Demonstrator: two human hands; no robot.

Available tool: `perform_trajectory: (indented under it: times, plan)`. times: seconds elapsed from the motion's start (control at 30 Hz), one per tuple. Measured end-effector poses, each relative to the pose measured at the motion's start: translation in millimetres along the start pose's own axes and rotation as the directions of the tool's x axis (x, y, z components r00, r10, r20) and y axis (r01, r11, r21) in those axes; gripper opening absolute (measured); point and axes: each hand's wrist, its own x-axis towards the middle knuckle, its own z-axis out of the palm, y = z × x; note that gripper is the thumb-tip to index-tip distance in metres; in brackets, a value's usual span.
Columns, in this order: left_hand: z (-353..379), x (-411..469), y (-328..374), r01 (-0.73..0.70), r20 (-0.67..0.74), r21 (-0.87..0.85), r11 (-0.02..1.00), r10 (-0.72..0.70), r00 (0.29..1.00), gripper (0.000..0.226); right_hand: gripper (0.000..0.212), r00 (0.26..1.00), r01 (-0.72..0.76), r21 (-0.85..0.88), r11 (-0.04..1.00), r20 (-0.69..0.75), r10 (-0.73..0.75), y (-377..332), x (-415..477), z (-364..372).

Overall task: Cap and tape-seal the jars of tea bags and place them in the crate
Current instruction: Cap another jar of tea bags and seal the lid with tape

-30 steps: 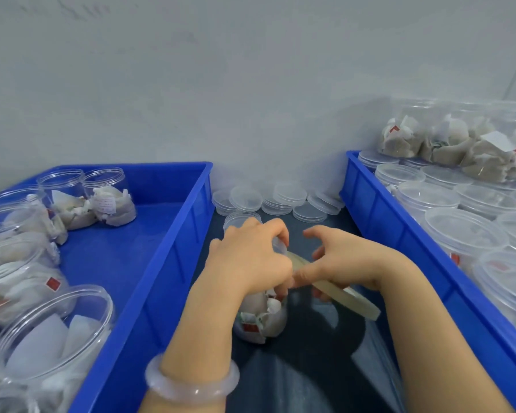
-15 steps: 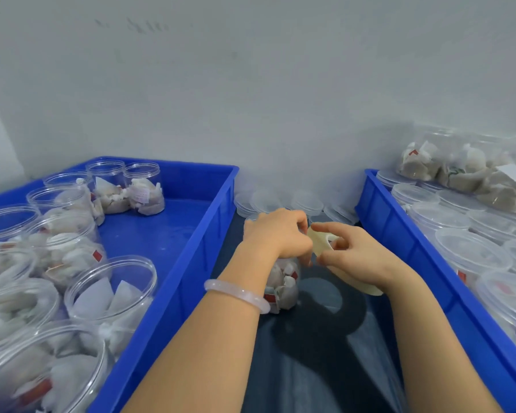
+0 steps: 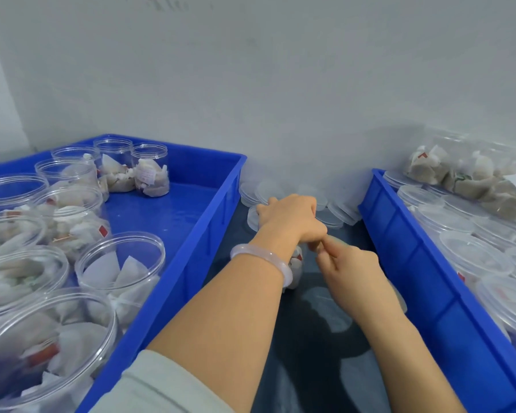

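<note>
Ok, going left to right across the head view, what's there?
First the left blue crate of open jars, left hand gripping a jar, right hand pinching tape, right blue crate of capped jars.

The dark counter (image 3: 310, 371) carries 2 blue crates, the left crate (image 3: 191, 251) and the right crate (image 3: 414, 263), well apart. Between them 1 jar (image 3: 297, 265) of tea bags stands on it, with loose clear lids (image 3: 253, 190) piled behind by the wall (image 3: 280, 84).

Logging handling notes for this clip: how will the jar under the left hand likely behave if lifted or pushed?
Probably light: the jar is clear plastic holding only papery tea bags. Its smooth wall may be slippery; the left hand grips its top. Being round, it would likely roll if tipped.
</note>
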Motion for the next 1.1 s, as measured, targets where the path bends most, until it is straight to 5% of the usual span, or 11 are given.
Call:
perform_trajectory:
  times: [0.13,0.2,0.3,0.4,0.47,0.53,0.57,0.63,0.7,0.83,1.1]
  plan:
    - [-6.4,6.2,-6.0,0.140,-0.058,-0.051,0.989,-0.142,0.988,0.022,0.040,0.990,0.133,0.149,0.980,-0.076,-0.122,-12.0,-41.7,-0.8]
    - [-9.1,11.5,-10.4,0.107,-0.016,0.001,0.994,-0.107,0.994,0.027,0.041,0.995,0.100,0.213,0.972,-0.033,-0.095,-8.0,-41.2,2.9]
    - [-6.3,9.6,-13.6,0.024,0.036,0.053,0.998,-0.026,0.999,0.034,0.033,0.993,-0.051,-0.037,0.998,0.105,0.054,24.2,-9.0,24.1]
    - [-3.0,6.6,-19.5,-0.078,0.025,0.048,0.996,0.077,0.997,0.051,0.043,0.982,0.011,-0.325,0.946,0.183,0.052,46.7,6.0,51.1]
    - [-1.5,-0.4,-20.9,-0.207,-0.261,-0.167,0.964,0.159,0.952,0.066,0.052,0.983,0.001,-0.383,0.924,0.169,0.070,54.0,5.1,63.6]
    - [5.8,-9.5,-25.5,-0.367,-0.670,-0.415,0.833,-0.007,0.742,0.059,0.058,0.997,-0.026,-0.190,0.981,0.060,0.038,57.5,7.6,66.3]
    - [11.4,-13.2,-30.4,-0.381,-0.725,-0.525,0.761,-0.165,0.669,0.056,0.056,1.000,-0.028,0.006,1.000,-0.013,0.029,57.4,10.9,63.7]
    - [22.9,-17.6,-42.7,-0.308,-0.548,-0.787,0.535,-0.377,0.746,0.051,0.046,0.995,-0.016,0.431,0.902,-0.080,0.056,49.4,18.5,56.0]
    - [38.3,-16.5,-52.6,-0.188,-0.336,-0.900,0.392,-0.352,0.874,0.043,0.041,0.998,0.005,0.687,0.726,-0.052,0.042,36.0,28.6,51.0]
    - [55.3,-12.0,-63.1,-0.181,-0.340,-0.884,0.432,-0.326,0.882,0.022,0.037,0.997,0.077,0.910,0.407,-0.069,-0.034,16.0,46.1,57.4]
    - [59.4,-8.9,-64.8,-0.214,-0.393,-0.864,0.456,-0.344,0.853,0.039,0.023,0.989,0.130,0.982,0.139,-0.139,0.057,17.5,53.0,78.9]
